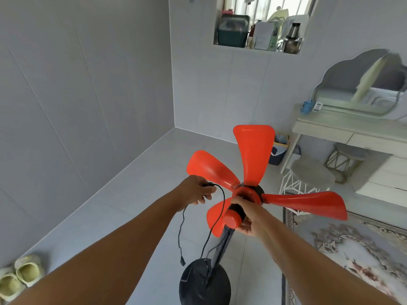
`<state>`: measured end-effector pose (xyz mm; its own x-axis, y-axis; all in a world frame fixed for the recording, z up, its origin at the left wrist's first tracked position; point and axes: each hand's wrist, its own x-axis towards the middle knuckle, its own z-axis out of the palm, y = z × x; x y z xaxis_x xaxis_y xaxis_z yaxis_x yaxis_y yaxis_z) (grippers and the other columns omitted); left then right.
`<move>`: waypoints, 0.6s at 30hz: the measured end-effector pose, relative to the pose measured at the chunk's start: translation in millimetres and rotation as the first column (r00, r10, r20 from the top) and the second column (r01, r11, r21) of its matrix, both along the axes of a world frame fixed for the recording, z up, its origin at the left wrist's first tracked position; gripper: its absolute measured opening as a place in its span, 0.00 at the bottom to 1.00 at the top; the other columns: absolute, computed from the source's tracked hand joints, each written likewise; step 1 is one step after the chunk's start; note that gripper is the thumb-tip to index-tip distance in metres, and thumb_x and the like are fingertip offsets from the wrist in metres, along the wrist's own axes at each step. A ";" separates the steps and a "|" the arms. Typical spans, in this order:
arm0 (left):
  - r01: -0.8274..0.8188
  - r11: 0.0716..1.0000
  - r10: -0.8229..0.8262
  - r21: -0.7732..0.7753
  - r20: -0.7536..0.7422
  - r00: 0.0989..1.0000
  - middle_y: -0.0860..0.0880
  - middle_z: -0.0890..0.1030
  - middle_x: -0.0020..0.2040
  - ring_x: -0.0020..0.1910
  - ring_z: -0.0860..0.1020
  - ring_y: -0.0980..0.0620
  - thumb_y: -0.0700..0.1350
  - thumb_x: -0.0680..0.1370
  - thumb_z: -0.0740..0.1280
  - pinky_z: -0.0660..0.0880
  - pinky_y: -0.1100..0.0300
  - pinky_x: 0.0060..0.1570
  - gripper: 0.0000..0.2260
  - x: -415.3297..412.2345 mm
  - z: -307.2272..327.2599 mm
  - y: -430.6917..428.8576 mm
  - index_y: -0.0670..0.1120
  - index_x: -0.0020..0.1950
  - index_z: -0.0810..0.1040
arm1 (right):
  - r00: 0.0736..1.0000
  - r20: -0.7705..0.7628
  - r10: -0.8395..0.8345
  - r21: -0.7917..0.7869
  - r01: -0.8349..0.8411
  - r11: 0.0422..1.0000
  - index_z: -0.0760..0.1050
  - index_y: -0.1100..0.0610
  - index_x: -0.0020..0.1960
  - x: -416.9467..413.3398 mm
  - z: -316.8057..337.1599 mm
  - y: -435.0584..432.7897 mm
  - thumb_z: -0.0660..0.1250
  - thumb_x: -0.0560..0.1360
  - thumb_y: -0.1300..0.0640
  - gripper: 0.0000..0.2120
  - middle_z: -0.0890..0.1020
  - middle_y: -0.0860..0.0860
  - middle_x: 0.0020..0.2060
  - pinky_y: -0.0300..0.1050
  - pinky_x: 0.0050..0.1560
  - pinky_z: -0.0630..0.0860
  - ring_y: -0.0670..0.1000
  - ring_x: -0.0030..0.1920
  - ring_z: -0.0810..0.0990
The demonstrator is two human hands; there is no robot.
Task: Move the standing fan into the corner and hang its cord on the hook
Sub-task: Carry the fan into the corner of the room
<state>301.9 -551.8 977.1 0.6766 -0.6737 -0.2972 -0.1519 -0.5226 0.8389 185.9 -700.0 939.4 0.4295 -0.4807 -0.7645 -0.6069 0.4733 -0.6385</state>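
Pale tiled floor is running toward the bare corner ahead of you. Your right hand is gripping the fan by its motor housing, near the rug, while your left hand is closing around its black cord.

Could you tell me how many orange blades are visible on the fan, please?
4: one pointing up, one up-left, one right, and one lower-left partly behind the motor housing. None seems hidden.

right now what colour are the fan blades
Bright orange-red fan blades, clearest in the head view.
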 end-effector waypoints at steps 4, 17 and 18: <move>0.002 1.000 -0.001 0.030 -0.006 1.000 0.47 0.83 0.43 0.34 0.78 0.56 0.45 0.79 0.65 0.68 0.64 0.32 0.07 62.7 4.9 -31.7 0.42 0.50 0.77 | 0.998 0.053 0.015 0.010 -0.016 1.000 0.67 0.58 0.52 77.9 2.7 -28.8 0.77 0.67 0.51 0.24 0.79 0.59 0.39 0.41 0.21 0.76 0.55 0.36 0.81; -0.134 0.986 0.145 0.097 -0.118 0.982 0.38 0.83 0.54 0.48 0.82 0.44 0.40 0.80 0.61 0.65 0.67 0.27 0.04 272.0 19.0 -136.4 0.40 0.47 0.73 | 0.972 0.125 0.200 0.024 -0.204 0.979 0.68 0.56 0.56 328.9 22.9 -125.4 0.78 0.67 0.52 0.25 0.81 0.59 0.39 0.44 0.24 0.79 0.57 0.37 0.83; -0.133 0.986 0.145 0.097 -0.129 0.981 0.38 0.83 0.55 0.47 0.82 0.45 0.39 0.80 0.61 0.65 0.67 0.27 0.06 291.2 17.5 -143.3 0.41 0.44 0.72 | 0.968 0.127 0.216 0.041 -0.223 0.974 0.68 0.57 0.57 349.2 21.6 -132.0 0.78 0.67 0.53 0.25 0.81 0.59 0.39 0.46 0.28 0.81 0.57 0.38 0.83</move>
<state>593.1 -695.1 994.6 0.7113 -0.5431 -0.4461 0.0391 -0.6031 0.7967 535.1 -832.0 961.0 0.6108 -0.3237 -0.7226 -0.6196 0.3728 -0.6908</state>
